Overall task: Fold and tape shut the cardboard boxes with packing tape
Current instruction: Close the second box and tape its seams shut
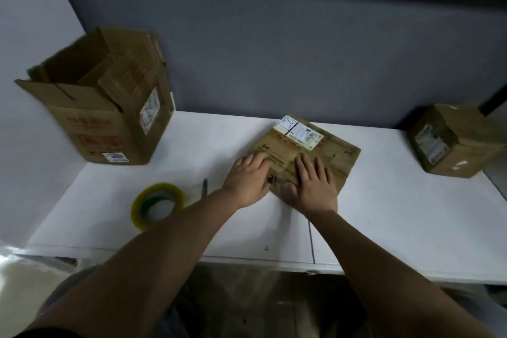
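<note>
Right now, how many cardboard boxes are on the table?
3: a tall open box at the left, a flat box under both hands in the middle, and a closed box at the right.

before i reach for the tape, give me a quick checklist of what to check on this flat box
1. Both hands on the box: ok. The left hand and right hand rest on the flat brown cardboard box with a white label, fingers mostly straight.
2. Box lying flat on the white table: ok.
3. Flap seam closed under the hands: cannot tell, the hands cover it.
4. Yellowish clear packing tape roll within reach: ok, it lies beside the left forearm.
5. Cutter ready: cannot tell. A thin dark tool lies near the left wrist, too small to identify.
6. Other boxes clear of the work: ok. The tall open brown cardboard box and the small closed brown cardboard box stand apart.
</note>
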Demonstrator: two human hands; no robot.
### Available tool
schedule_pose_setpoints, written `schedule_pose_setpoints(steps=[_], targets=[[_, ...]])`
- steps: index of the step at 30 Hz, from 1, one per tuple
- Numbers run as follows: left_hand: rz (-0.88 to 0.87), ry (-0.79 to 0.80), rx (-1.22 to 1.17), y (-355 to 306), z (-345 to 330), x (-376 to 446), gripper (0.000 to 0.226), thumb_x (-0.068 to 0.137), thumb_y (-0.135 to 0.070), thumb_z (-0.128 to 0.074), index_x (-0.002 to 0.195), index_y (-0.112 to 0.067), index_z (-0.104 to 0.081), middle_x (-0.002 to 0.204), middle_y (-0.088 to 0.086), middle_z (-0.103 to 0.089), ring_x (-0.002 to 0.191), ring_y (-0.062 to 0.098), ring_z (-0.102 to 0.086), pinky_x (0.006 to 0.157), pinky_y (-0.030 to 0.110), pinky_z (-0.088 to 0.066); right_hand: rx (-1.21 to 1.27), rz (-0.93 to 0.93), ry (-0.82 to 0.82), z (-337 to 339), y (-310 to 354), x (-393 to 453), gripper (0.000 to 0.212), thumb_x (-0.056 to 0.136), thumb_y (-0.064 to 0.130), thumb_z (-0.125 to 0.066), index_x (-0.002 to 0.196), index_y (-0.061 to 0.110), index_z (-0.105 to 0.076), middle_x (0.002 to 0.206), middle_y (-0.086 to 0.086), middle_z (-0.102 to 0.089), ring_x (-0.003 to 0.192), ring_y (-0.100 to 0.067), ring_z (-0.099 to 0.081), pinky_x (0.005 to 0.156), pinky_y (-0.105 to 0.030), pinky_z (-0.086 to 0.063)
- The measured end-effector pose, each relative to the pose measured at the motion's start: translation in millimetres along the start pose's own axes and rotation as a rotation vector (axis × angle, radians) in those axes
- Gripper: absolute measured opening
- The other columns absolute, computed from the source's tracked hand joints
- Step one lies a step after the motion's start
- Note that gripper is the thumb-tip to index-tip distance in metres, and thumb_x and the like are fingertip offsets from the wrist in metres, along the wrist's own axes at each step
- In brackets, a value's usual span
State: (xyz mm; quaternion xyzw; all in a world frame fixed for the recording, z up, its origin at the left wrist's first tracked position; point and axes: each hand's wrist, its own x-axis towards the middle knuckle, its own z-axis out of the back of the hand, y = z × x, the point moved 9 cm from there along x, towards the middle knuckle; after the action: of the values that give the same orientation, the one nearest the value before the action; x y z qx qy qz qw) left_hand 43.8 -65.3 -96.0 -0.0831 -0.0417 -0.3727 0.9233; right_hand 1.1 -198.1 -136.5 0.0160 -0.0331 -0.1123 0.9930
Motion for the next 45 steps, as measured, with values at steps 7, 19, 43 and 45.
schedule_pose_setpoints(steps=[7,19,43,45], targets=[[-0.14,0.122,0.124,-39.4,-49.5,28.8,0.082,0.091,-0.059,-0.04,0.153,-0.02,-0.005,0.161,-0.002,0.002,0.148,0.016,0.004,0.119,0.036,0.005,-0.056,0.314,-0.094,9.5,-33.6,-13.5,0.067,0.087,0.054,-0.037,0.14,0.014,-0.049,0.145,-0.005,-0.048,0.133,-0.032,-0.045,0.102,-0.048,-0.043],[-0.132,-0.044,0.116,-53.3,-53.7,35.6,0.103,0.054,-0.057,-0.082,0.14,-0.014,-0.046,0.148,0.003,-0.043,0.136,0.022,-0.041,0.11,0.041,-0.03,-0.049,0.229,-0.1,0.9,-33.3,-15.5,0.074,0.076,0.057,-0.059,0.135,0.012,-0.054,0.138,-0.006,-0.056,0.132,-0.033,-0.047,0.107,-0.051,-0.037],[-0.097,0.117,0.039,-48.6,-56.0,54.0,0.093,0.074,-0.075,0.02,0.152,-0.026,0.006,0.16,-0.005,0.013,0.146,0.01,0.014,0.117,0.029,0.01,0.096,0.005,0.089,-0.9,-66.8,-13.6,0.078,0.082,0.067,0.009,0.153,0.034,0.004,0.158,0.009,0.015,0.148,-0.018,0.014,0.119,-0.041,0.005],[0.07,0.126,0.027,-28.9,-56.7,57.6,0.082,0.083,-0.075,0.003,0.152,-0.029,0.005,0.16,-0.001,0.014,0.147,0.016,0.013,0.118,0.034,0.006,0.18,-0.191,0.099,-4.3,-84.5,-21.3,0.066,0.091,0.068,-0.01,0.151,0.043,0.001,0.159,0.01,0.019,0.148,-0.023,0.014,0.118,-0.049,-0.005]])
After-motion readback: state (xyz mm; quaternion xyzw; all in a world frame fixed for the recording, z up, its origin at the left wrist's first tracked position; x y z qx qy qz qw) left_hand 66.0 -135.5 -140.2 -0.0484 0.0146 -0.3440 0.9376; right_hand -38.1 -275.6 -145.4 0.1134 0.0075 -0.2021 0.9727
